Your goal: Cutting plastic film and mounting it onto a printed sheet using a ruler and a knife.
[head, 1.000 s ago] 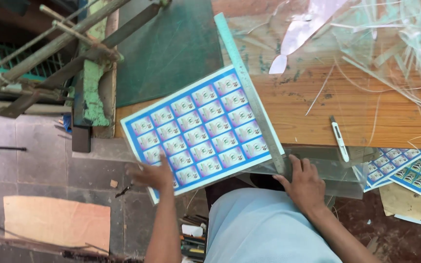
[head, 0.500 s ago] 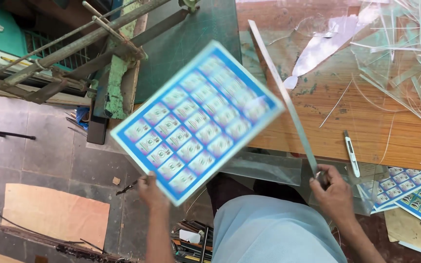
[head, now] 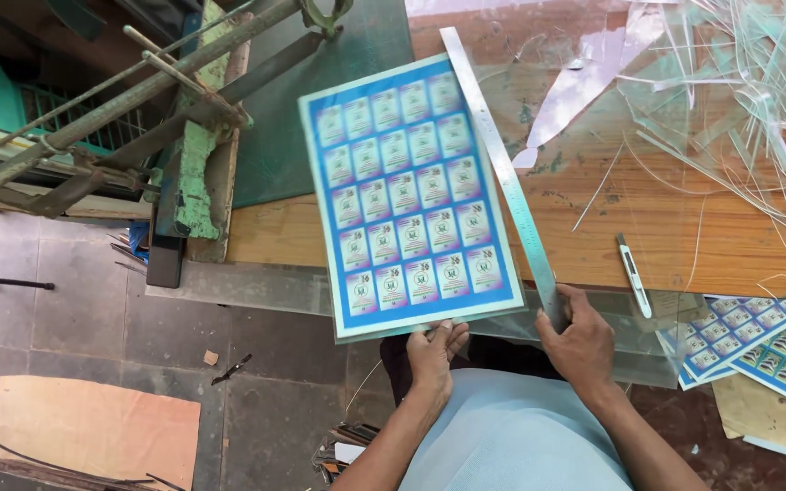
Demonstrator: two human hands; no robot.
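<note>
At far left, a green-painted metal lever frame (head: 197, 168) stands at the edge of the wooden workbench (head: 702, 227), clear of both hands.

The blue printed sheet of small rectangular labels with a pale border (head: 408, 195) lies tilted across the near bench edge, its lower margin overhanging toward the person. The left hand (head: 434, 355) grips that lower margin, fingers curled closed around the edge, thumb side on top.

Immediately to the right, the long flat steel ruler (head: 502, 173) runs diagonally along the sheet's right border, touching or just beside it. The right hand (head: 579, 341) presses down on the ruler's near end, fingers partly bent over it and closed on the metal.

Further right, a slim white-handled craft knife (head: 633, 274) lies loose on the bench, apart from the right hand. Clear plastic offcut strips (head: 739, 100) cover the far right corner, and a stack of similar blue label sheets (head: 757, 341) rests at the right edge.

Probable faults:
- Ruler drift off the border line, caused by single-end pressure only
- Sheet sag or slip, caused by the unsupported overhang
- Offcut strips sliding under the ruler, causing it to rock
</note>
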